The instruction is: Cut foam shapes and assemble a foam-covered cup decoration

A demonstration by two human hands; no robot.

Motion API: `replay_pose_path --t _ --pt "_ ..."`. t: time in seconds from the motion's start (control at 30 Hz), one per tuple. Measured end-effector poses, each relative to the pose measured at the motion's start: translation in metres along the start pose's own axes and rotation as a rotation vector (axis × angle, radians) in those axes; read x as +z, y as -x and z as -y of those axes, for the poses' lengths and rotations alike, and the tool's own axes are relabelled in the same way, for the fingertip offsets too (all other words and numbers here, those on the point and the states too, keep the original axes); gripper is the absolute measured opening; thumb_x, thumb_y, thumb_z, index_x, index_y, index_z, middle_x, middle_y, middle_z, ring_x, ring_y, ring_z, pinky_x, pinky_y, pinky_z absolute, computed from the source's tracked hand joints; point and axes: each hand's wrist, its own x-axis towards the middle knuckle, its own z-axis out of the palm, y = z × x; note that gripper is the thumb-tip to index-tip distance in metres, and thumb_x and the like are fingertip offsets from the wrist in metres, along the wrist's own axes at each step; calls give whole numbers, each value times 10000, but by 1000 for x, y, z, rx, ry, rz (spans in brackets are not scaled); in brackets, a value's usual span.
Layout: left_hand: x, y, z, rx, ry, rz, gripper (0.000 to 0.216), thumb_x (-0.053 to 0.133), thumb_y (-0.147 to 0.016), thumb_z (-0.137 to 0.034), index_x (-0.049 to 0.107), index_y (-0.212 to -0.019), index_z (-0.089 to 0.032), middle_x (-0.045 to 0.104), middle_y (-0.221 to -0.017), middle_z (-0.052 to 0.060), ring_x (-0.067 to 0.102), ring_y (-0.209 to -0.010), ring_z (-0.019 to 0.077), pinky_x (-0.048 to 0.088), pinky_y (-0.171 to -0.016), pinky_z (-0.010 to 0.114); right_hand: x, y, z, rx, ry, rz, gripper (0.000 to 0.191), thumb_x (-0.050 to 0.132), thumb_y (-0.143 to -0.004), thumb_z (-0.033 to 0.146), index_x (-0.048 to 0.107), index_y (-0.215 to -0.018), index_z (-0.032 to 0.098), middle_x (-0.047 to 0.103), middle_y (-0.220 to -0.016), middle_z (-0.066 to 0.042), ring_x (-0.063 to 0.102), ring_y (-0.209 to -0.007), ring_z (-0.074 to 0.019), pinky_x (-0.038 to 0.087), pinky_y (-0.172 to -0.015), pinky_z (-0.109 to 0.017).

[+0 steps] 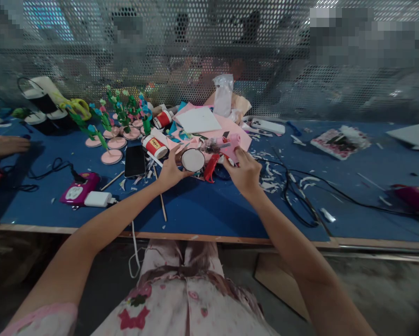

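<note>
My left hand [172, 169] is closed around the side of a round piece with a white face and dark rim [193, 160]. Its depth behind that face is mostly hidden. To the right, my right hand [243, 170] grips a pink glue gun [232, 143], whose front end points left, close above the round piece. A shiny red piece [212, 168] lies between my hands; I cannot make out what it is. Behind them are pink sheets [230, 123] and a white sheet [199, 120]. A red-and-white paper cup [155, 147] lies beside my left hand.
Several small artificial flowers on pink round bases [111, 156] stand at left, near a black phone [135, 161] and a purple device [80, 188]. Another person's hand [11, 145] rests at far left. A black cable [335, 186] and white scraps [270, 179] lie right.
</note>
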Motion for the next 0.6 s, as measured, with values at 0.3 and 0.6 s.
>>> replay_pose_path --t 0.3,0.6 --pt "0 0 -3 0 3 7 958 818 -534 -250 296 -1334 -190 475 -1370 196 515 -1220 309 501 -952 450 -1 1 -1 -3 -19 15 220 533 -822 221 646 -989 134 712 -986 -151 686 -877 -243 546 -744 -339" --pt "-1 -2 0 -13 -14 -59 938 823 -525 -246 321 -1315 -178 491 -1350 194 529 -1206 306 511 -949 436 -2 1 -3 7 -2 27 269 525 -790 172 651 -1025 138 714 -991 -137 685 -884 -242 545 -745 -334"
